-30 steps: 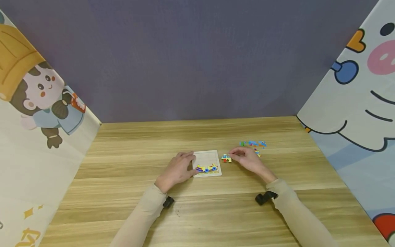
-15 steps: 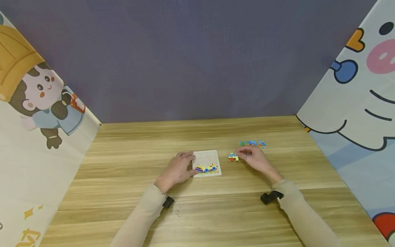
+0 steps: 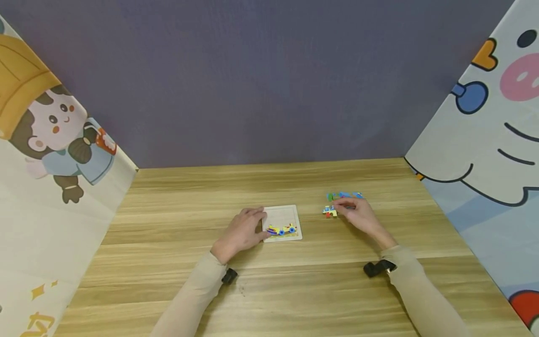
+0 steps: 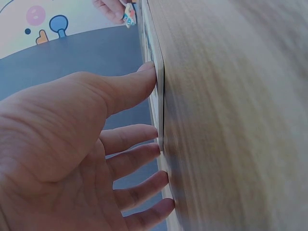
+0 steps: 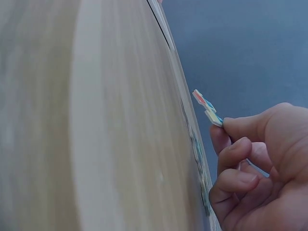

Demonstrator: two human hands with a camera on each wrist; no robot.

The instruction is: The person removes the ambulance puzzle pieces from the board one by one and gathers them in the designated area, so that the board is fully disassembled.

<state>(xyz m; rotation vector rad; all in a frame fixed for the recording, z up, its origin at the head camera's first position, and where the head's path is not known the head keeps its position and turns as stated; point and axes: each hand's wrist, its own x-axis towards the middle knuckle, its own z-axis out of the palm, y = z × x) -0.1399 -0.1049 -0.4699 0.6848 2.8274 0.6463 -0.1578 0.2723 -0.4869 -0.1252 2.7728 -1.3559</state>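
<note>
My right hand [image 3: 359,215] pinches a small jigsaw puzzle piece [image 3: 328,212], coloured yellow, red and blue, between thumb and forefinger. In the right wrist view the puzzle piece [image 5: 208,109] is held above the table, and the other fingers are curled in. To the left lies a pale square puzzle board [image 3: 280,215]; yellow and blue pieces [image 3: 288,230] fill its lower part. My left hand [image 3: 241,232] rests at the board's left edge. In the left wrist view its thumb [image 4: 132,89] touches the board [image 4: 159,86], with the other fingers extended toward the edge and table.
Several loose blue and green puzzle pieces [image 3: 344,194] lie just beyond my right hand, which partly covers them. The wooden table [image 3: 189,196] meets a dark back wall [image 3: 269,93], with cartoon-printed panels at both sides.
My right hand has moved right and slightly away from me with the puzzle piece, from beside the board toward the loose pieces. My left hand and the board have stayed put.
</note>
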